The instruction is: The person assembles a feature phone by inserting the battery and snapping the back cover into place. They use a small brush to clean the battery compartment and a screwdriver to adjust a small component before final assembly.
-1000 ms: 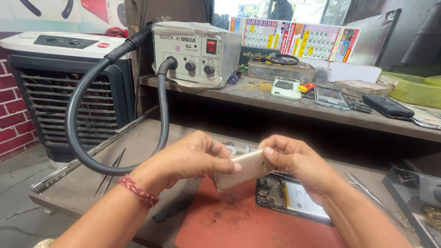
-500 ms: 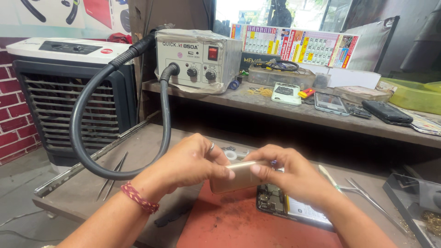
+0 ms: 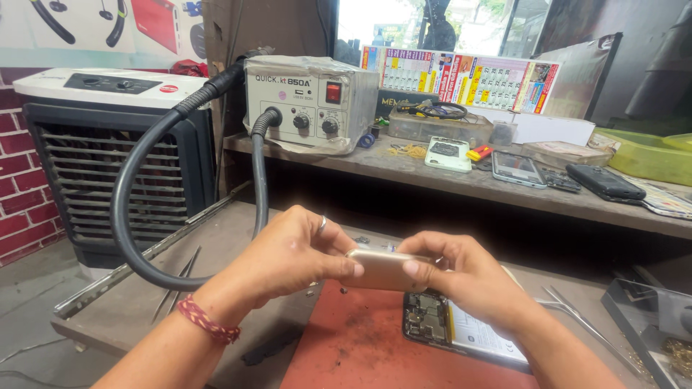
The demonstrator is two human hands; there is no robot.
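Observation:
My left hand [image 3: 288, 256] and my right hand [image 3: 461, 277] hold a gold phone back cover [image 3: 386, 269] between them, above a red work mat [image 3: 360, 346]. The left hand grips its left end with thumb and fingers; a ring is on one finger and a red braided band on the wrist. The right hand pinches its right end. Below the right hand an opened phone [image 3: 454, 328] lies on the mat with its circuit board exposed.
A hot-air rework station [image 3: 310, 101] stands on the shelf, its black hose [image 3: 137, 216] looping down to the bench. Tweezers [image 3: 176, 284] lie left, more tweezers [image 3: 577, 317] right. Phones [image 3: 602, 180] and parts boxes sit on the shelf; an air cooler [image 3: 108, 151] stands at left.
Both hands have turned the gold cover from tilted, face showing, to nearly flat and edge-on, and shifted it slightly right. The view has moved closer to the bench.

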